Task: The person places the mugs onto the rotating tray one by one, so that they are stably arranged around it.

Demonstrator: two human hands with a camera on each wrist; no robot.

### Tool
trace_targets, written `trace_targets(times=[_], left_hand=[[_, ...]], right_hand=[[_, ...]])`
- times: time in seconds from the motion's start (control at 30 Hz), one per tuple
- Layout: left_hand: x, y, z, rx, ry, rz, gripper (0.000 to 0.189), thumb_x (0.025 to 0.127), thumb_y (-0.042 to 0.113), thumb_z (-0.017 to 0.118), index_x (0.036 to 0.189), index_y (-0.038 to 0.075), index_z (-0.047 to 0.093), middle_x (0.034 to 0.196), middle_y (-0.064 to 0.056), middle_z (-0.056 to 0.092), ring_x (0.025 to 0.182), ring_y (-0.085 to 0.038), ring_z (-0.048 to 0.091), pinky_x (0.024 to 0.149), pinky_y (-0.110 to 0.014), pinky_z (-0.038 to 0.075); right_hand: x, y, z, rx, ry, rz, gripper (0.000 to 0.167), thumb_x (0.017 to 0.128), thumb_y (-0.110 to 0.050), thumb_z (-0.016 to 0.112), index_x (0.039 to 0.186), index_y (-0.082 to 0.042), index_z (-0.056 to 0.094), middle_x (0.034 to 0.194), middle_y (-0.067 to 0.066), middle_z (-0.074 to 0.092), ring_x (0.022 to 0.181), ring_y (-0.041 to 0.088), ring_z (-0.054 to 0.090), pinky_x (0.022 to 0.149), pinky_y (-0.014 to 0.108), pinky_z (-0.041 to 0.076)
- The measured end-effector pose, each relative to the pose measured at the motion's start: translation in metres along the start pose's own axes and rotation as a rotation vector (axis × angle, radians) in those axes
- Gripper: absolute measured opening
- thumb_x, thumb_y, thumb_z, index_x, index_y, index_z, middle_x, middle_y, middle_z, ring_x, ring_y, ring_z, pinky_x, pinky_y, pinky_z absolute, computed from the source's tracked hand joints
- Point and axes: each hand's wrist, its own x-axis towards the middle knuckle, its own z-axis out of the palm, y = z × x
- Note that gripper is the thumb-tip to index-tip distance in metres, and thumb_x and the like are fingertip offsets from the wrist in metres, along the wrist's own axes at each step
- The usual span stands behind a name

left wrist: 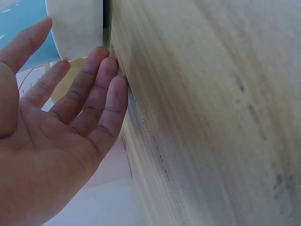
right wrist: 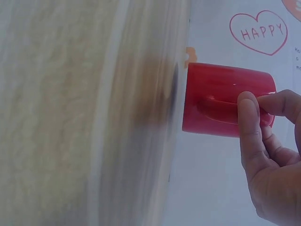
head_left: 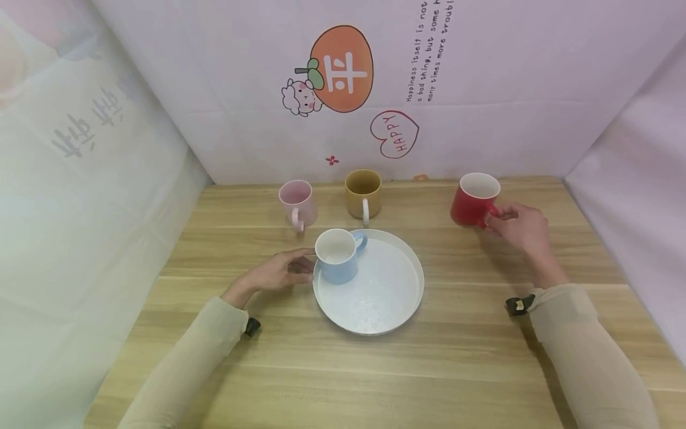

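Observation:
My right hand (head_left: 518, 229) pinches the handle of a red mug (head_left: 467, 207) with a white inside, at the back right of the table. In the right wrist view the thumb lies along the red handle (right wrist: 218, 110), and the mug's base is close over the wood. A light blue mug (head_left: 339, 268) stands upright on the left part of a round white tray (head_left: 383, 298), its handle pointing right. My left hand (head_left: 278, 271) is at the tray's left rim, fingertips right beside the blue mug. Its fingers (left wrist: 87, 80) are loosely extended in the left wrist view.
Behind the tray stand a pink mug (head_left: 301, 208) and a mustard-yellow mug (head_left: 363, 196) with a white handle. The wooden table (head_left: 375, 381) ends at a printed white backdrop (head_left: 241, 119), with white cloth (head_left: 59, 250) on the left side.

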Motion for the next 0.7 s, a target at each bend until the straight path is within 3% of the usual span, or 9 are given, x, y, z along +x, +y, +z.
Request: trace_targets(times=[0.17, 0.3, 0.57, 0.7], left_hand=[[0.001, 0.0, -0.001, 0.01, -0.003, 0.005, 0.062, 0.094, 0.016, 0.07, 0.15, 0.013, 0.043, 0.129, -0.017, 0.066, 0.12, -0.032, 0.064, 0.104, -0.041, 0.055], [0.0, 0.002, 0.0, 0.018, -0.008, 0.003, 0.062, 0.094, 0.015, 0.07, 0.149, 0.014, 0.043, 0.128, -0.017, 0.066, 0.119, -0.031, 0.065, 0.102, -0.039, 0.055], [-0.001, 0.006, -0.001, 0.018, -0.004, -0.005, 0.061, 0.094, 0.016, 0.07, 0.149, 0.014, 0.044, 0.128, -0.017, 0.066, 0.119, -0.032, 0.064, 0.102, -0.039, 0.056], [-0.002, 0.006, -0.001, 0.031, 0.0, 0.016, 0.061, 0.094, 0.018, 0.07, 0.149, 0.013, 0.044, 0.127, -0.018, 0.067, 0.118, -0.032, 0.065, 0.101, -0.04, 0.056]], right_hand=[[-0.004, -0.007, 0.0, 0.022, 0.009, -0.01, 0.044, 0.091, -0.045, 0.07, 0.11, -0.005, 0.069, 0.094, 0.005, 0.077, 0.067, -0.009, 0.059, 0.067, 0.015, 0.046], [-0.009, -0.011, 0.001, 0.022, 0.007, -0.022, 0.04, 0.092, -0.042, 0.07, 0.11, -0.005, 0.069, 0.102, 0.014, 0.075, 0.068, -0.004, 0.063, 0.063, 0.017, 0.047], [-0.016, -0.02, 0.001, 0.05, -0.028, -0.037, 0.037, 0.094, -0.035, 0.068, 0.115, -0.004, 0.065, 0.112, 0.022, 0.071, 0.078, 0.017, 0.075, 0.063, 0.02, 0.052], [-0.018, -0.023, 0.0, 0.049, -0.043, -0.041, 0.038, 0.094, -0.037, 0.068, 0.114, -0.005, 0.065, 0.109, 0.019, 0.073, 0.076, 0.012, 0.073, 0.063, 0.021, 0.051]])
